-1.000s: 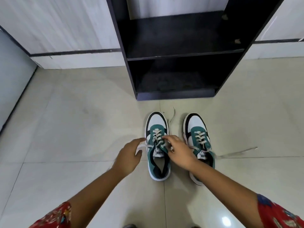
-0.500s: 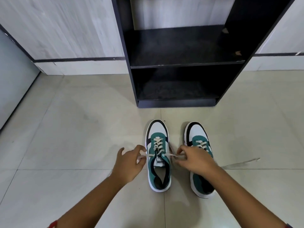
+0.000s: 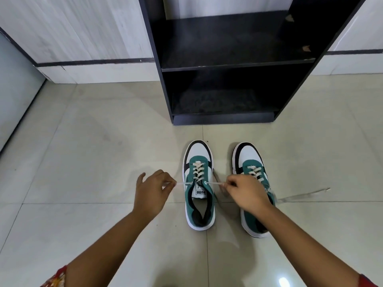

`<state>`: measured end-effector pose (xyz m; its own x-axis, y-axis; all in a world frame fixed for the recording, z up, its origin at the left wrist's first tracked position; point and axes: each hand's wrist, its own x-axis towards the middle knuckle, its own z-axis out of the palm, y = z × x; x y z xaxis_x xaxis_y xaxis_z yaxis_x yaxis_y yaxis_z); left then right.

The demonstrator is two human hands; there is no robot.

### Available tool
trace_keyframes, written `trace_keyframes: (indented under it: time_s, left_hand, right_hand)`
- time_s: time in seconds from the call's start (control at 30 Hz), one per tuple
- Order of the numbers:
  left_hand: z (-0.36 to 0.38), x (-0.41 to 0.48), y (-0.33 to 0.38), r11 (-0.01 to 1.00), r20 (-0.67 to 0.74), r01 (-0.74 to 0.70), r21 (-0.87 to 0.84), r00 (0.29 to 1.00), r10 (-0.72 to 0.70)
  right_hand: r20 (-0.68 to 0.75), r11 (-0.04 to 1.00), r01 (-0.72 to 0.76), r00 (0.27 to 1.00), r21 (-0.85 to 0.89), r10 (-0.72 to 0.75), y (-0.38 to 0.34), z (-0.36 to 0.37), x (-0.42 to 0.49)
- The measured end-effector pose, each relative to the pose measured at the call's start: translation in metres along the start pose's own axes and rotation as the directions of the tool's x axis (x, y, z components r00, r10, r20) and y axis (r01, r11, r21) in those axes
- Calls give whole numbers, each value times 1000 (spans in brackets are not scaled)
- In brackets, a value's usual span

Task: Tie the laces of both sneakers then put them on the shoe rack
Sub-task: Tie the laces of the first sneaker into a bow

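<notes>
Both hands pinching lace ends — left hand (image 3: 152, 193) and right hand (image 3: 247, 192) pulling the cream lace (image 3: 214, 183) taut either side of the left teal-and-white sneaker (image 3: 199, 183). Matching right sneaker (image 3: 251, 162) just beside, on the beige tiled floor (image 3: 93, 141) — black wooden shoe rack (image 3: 223, 65) beyond the toes.

Floor (image 3: 87, 146): large glossy pale beige tiles with thin grout lines, one seam running across the lower half of the frame and one down the centre; a small bright light reflection (image 3: 282, 282) at lower right. Back wall (image 3: 78, 25), upper left and upper right: pale grey wood-grain panelling over a dark horizontal strip (image 3: 93, 62) and a white skirting band (image 3: 107, 73). Far left edge: a plain light grey-blue surface (image 3: 14, 83) meeting the floor at an angle.
</notes>
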<state>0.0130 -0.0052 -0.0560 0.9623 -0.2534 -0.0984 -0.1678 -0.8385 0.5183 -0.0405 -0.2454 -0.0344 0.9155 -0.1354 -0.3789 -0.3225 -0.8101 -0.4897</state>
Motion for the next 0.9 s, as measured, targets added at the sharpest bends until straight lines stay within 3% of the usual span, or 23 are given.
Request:
trace_keyframes:
  time_s: [0.23, 0.63, 0.73, 0.8, 0.9]
  left_hand:
    - [3, -7, -17, 989, 9, 127, -73, 992, -127]
    - [1, -20, -14, 995, -26, 92, -33, 995, -93]
    - [-1, -28, -15, 995, -37, 81, -55, 996, -84]
    - [5, -34, -16, 998, -126, 56, -14, 990, -57]
    - [12, -47, 0, 951, -169, 193, -242, 957, -237]
  right_hand:
    - [25, 997, -77, 997, 25, 76, 7, 4, -6]
    - [-24, 996, -76, 997, -49, 75, 4, 6, -7]
    - [-102, 990, 47, 993, -130, -61, 5, 17, -9]
    - [-173, 987, 157, 972, -26, -160, 6, 21, -14]
    - [-404, 958, 283, 881, 36, -245, -3, 25, -30]
